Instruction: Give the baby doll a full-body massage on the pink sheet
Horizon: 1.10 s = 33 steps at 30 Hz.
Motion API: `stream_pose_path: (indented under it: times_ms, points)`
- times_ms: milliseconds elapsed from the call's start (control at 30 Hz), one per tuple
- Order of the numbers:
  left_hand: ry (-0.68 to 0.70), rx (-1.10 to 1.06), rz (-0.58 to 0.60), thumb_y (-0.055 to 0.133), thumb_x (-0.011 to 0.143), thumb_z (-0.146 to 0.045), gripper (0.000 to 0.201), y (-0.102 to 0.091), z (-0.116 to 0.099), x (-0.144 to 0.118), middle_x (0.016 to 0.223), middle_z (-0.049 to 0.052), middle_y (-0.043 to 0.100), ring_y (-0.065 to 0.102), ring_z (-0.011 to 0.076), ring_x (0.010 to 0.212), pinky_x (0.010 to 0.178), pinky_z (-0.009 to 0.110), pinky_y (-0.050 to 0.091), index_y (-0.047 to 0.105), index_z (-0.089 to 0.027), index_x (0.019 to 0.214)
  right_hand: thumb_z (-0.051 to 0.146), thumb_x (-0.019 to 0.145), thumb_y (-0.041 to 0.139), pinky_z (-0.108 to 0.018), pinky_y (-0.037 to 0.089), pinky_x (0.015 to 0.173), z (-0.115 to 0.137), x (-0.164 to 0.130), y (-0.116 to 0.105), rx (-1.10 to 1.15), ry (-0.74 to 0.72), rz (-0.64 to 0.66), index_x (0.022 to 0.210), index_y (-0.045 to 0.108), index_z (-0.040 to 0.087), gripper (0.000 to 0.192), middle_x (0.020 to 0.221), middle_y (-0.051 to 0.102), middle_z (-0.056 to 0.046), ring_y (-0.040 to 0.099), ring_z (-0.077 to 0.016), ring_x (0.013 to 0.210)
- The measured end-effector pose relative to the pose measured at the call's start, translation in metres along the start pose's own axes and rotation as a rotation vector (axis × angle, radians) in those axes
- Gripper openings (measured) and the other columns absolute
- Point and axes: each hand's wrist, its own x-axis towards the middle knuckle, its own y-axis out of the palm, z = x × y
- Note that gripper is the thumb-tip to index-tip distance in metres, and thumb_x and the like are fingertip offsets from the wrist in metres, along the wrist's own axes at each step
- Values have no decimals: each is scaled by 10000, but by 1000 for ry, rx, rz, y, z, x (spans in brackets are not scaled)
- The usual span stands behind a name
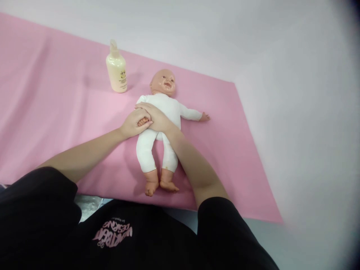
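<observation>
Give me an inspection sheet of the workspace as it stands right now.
Surface: pink sheet spread over a pale table, lightly creased.
Job's things: baby doll in a white suit, lying face-up; its near arm is held in both hands.
Clutter: cream lotion bottle standing upright beside the doll's head, apart from it.
Grips: left hand wrapped around the doll's hand; right hand laid over the doll's arm and torso.
Cables: nothing seen.
Surroundings: black sleeves and shirt at the near edge; crinkled material below the sheet's edge, unclear.
</observation>
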Motion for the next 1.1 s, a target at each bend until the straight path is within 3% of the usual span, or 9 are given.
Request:
stream_pose_path:
  times_ms: [300, 567, 700, 933, 1033, 1100]
  points:
    - [-24, 64, 2, 557, 917, -238, 79, 2, 3, -3, 982, 70, 730, 668, 256, 1005, 968, 421, 540, 630, -220, 941, 92, 827, 621, -382, 429, 1292, 7, 0, 0, 7, 48, -37, 1373, 642, 208, 558, 1464, 675, -71, 599, -231, 1417]
    - [-29, 7, -11, 555, 706, -146, 223, 1, 3, -2, 960, 62, 725, 667, 250, 947, 925, 415, 554, 617, -221, 907, 58, 813, 591, -468, 458, 1275, 5, 2, 4, 25, 40, -46, 1363, 648, 156, 562, 1417, 702, -107, 634, -266, 1377]
    - [-75, 12, 19, 550, 630, -121, 281, 1, 4, -2, 926, 55, 710, 658, 258, 941, 928, 424, 558, 623, -228, 879, 41, 807, 586, -440, 459, 1277, 7, 2, 4, 15, 53, -46, 1358, 650, 172, 569, 1393, 711, -89, 633, -253, 1373]
    - [10, 37, 27, 549, 760, -139, 203, 0, 12, 0, 987, 87, 680, 642, 274, 1025, 968, 456, 549, 688, -233, 873, 64, 813, 570, -421, 466, 1267, 7, 2, 2, 32, 95, -54, 1353, 634, 241, 572, 1416, 694, -71, 632, -233, 1360]
    - [23, 24, -2, 553, 830, -159, 157, -5, 18, 3, 1008, 91, 652, 629, 268, 1040, 980, 457, 545, 692, -228, 855, 96, 813, 583, -465, 501, 1217, 6, 0, 4, 37, 108, -85, 1365, 614, 184, 560, 1404, 697, -110, 645, -264, 1325]
    - [-49, 48, -50, 581, 892, -207, 115, -12, 22, 5, 1074, 104, 626, 614, 274, 1085, 1004, 467, 533, 692, -217, 863, 140, 859, 602, -486, 491, 1212, 7, -3, 5, 13, 135, -103, 1417, 581, 139, 559, 1453, 676, -147, 634, -279, 1343]
